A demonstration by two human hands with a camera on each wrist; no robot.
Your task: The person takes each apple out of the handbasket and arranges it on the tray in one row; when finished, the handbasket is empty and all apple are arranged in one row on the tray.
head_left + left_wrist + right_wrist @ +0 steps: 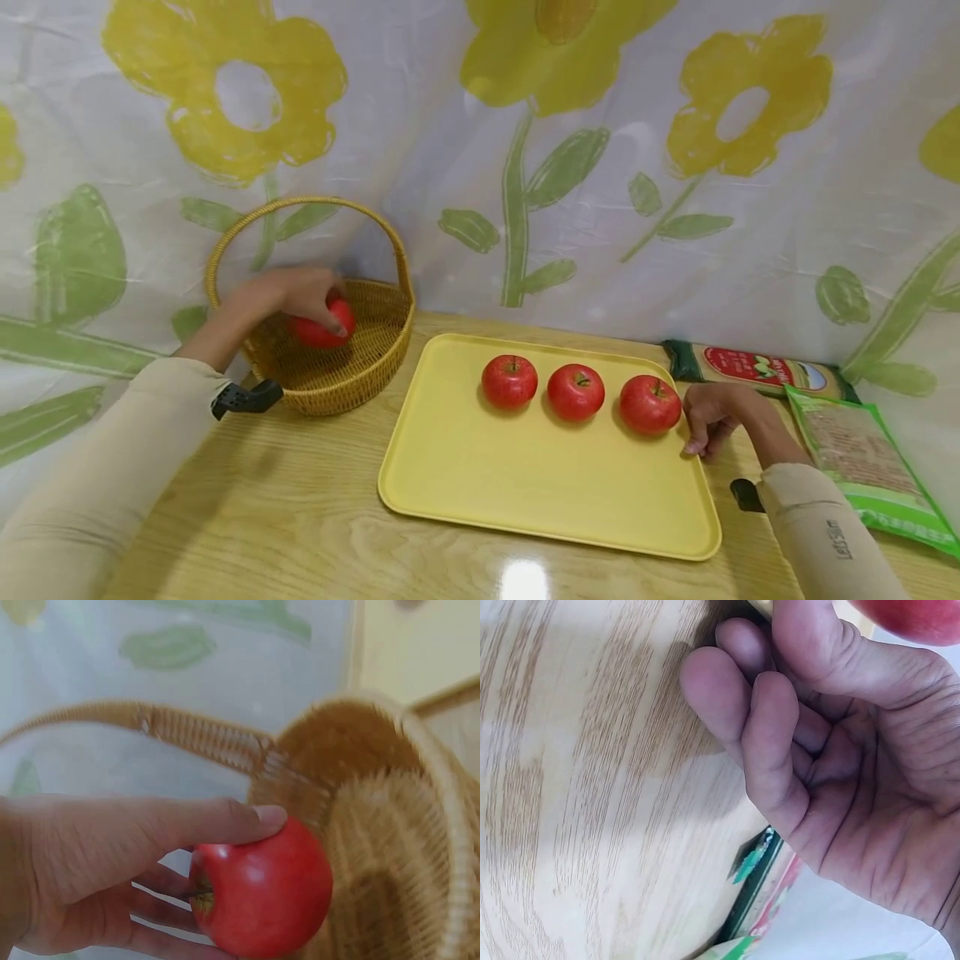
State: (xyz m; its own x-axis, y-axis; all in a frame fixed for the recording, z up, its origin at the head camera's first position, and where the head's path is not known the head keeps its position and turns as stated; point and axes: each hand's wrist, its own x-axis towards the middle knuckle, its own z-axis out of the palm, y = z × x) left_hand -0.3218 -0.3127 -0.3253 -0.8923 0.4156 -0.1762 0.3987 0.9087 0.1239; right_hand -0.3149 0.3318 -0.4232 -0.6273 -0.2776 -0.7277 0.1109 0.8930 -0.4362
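Note:
In the head view my left hand (300, 292) holds a red apple (318, 333) inside the wicker basket (337, 396), below its tall arched handle. The left wrist view shows the thumb over the top of the apple (270, 889) and the fingers beneath it; the apple's stem end faces the palm. My right hand (712, 417) grips the right rim of the yellow tray (540, 500), thumb at the edge and fingers curled. Three red apples lie in a row on the tray: a left one (509, 382), a middle one (575, 392) and a right one (649, 405).
Behind the right hand lies a long packet with a red label (757, 367) against the flowered cloth (420, 125). A green-edged clear bag (862, 450) sits beside the right forearm. Everything stands on a wooden table (300, 500).

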